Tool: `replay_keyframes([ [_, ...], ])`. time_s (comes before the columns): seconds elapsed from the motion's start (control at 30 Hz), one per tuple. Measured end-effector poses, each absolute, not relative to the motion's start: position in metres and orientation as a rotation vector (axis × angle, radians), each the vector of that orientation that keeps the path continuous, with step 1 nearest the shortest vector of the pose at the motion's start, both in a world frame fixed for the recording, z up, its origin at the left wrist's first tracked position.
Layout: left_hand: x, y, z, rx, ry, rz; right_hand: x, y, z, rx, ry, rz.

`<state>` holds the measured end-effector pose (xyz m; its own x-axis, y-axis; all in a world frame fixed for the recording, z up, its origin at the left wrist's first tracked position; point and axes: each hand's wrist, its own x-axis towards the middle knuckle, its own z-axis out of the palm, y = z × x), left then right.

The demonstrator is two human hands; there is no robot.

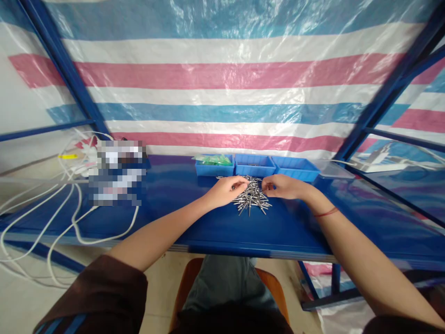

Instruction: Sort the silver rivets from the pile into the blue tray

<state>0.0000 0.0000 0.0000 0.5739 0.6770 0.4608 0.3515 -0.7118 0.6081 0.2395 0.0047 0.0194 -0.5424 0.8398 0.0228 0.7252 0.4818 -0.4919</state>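
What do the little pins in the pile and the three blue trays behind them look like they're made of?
The pile of pins, touched by the left hand and right hand, looks like bare metal: silvery grey with bright glints. The blue trays look like moulded plastic: even colour, thin walls, dull sheen. Neither is certain from here.

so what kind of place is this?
Likely a makeshift small-parts assembly bench: blue table walled by striped tarp, pile of metal pins under both hands, blue sorting trays behind.

No readable text, label, brand, number or sign shows anywhere; the blurred patch point(116, 172) at the far left of the bench point(194, 222) cannot be read.
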Motion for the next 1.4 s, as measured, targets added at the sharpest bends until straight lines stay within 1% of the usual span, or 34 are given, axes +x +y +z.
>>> replay_keyframes([
  [0.17,0.0,0.002,-0.002,2.38,0.813,0.987,0.24,0.005,0.021,-1.315,-2.424,0.53],
  [0.27,-0.001,0.004,-0.004,2.394,0.841,1.049,0.232,-0.001,0.028,-1.229,-2.358,0.449],
  [0.4,-0.001,0.005,-0.005,2.4,0.877,1.037,0.214,-0.013,0.036,-1.069,-2.303,0.514],
  [0.57,0.0,0.005,-0.004,2.463,0.831,0.947,0.2,-0.019,0.033,-1.015,-2.219,0.562],
  [0.83,0.001,0.002,-0.003,2.389,0.821,1.066,0.192,-0.022,0.034,-0.985,-2.038,0.65],
  [1.07,0.002,0.004,-0.005,2.369,0.788,1.109,0.189,-0.016,0.027,-1.084,-1.972,0.491],
  [1.27,0.001,0.004,-0.005,2.326,0.819,1.101,0.184,-0.021,0.029,-1.008,-2.024,0.448],
  [1.4,0.0,0.005,-0.004,2.32,0.854,1.179,0.186,-0.024,0.032,-0.987,-2.11,0.312],
])
